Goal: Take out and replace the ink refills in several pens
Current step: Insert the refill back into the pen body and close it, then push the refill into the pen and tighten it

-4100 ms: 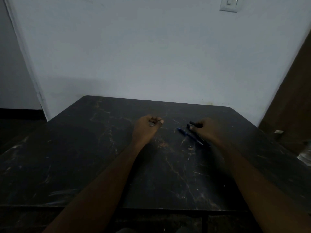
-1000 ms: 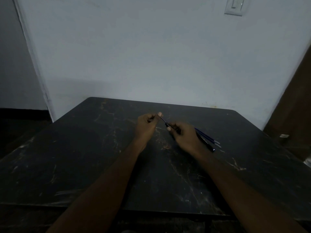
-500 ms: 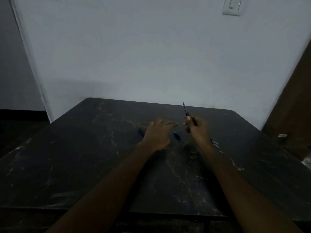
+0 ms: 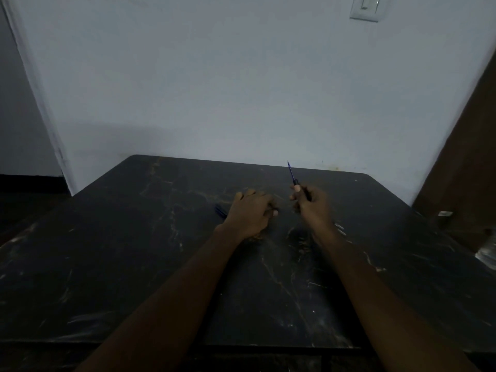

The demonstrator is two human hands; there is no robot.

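My right hand [image 4: 311, 208] is raised a little above the dark table [image 4: 134, 251] and pinches a pen part. A thin blue ink refill [image 4: 290, 171] sticks up out of its fingers, pointing away from me. My left hand [image 4: 251, 214] rests palm down on the table just left of it, fingers curled over a dark pen. Only that pen's end [image 4: 220, 210] shows, at the hand's left side. The pale tips of more pens [image 4: 338, 227] lie on the table behind my right wrist, mostly hidden.
The table's far edge meets a white wall with a light switch [image 4: 366, 8]. A brown door [image 4: 461, 157] stands at the right. Something shiny [image 4: 487, 251] sits at the right frame edge.
A second ago both hands were together pulling the refill. My right hand has since lifted with the refill pointing up, and my left hand has dropped onto the pen and curled its fingers.
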